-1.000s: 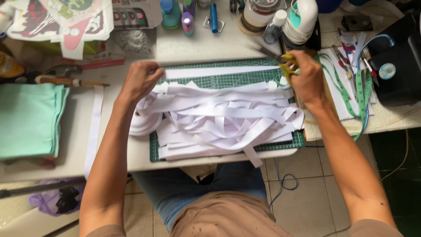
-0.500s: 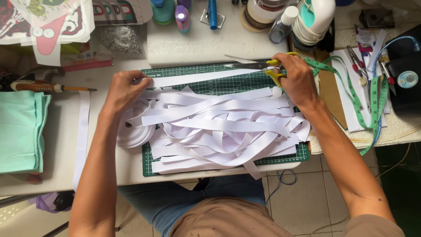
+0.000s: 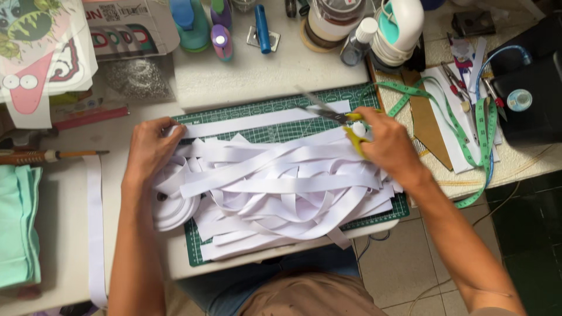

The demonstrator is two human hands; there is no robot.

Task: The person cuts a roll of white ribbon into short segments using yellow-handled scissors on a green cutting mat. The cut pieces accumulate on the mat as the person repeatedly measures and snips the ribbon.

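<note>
- Right hand (image 3: 389,146) closed in a grip around the yellow handles of the scissors (image 3: 336,115), blades parted and pointing left and far, over the far edge of the green cutting mat (image 3: 293,114).
- Left hand (image 3: 149,149) spread flat, fingers pressing down on the left end of the white strip pile (image 3: 281,187); clasping nothing, only pinning.
- Long flat white strip (image 3: 263,122) lying along the far edge of the mat, long axis left to right, just beneath the scissor tips; right end nearest the scissors, left end close to the left fingertips.
- Pile heaped across the middle of the mat, strips crossing mostly left to right, some ends hanging over the near edge of the bench (image 3: 64,234).
- Roll of white tape (image 3: 172,208) half hidden under the pile, just near of the left hand.
- Far of the mat, a bare patch of bench, then bottles and a blue tube (image 3: 262,28) well apart.
- Right of the mat, green measuring tape (image 3: 468,134) looping over card and papers, crowding that side.
- Left, folded mint cloth (image 3: 17,225) and a loose white strip; open room between them and the mat.
</note>
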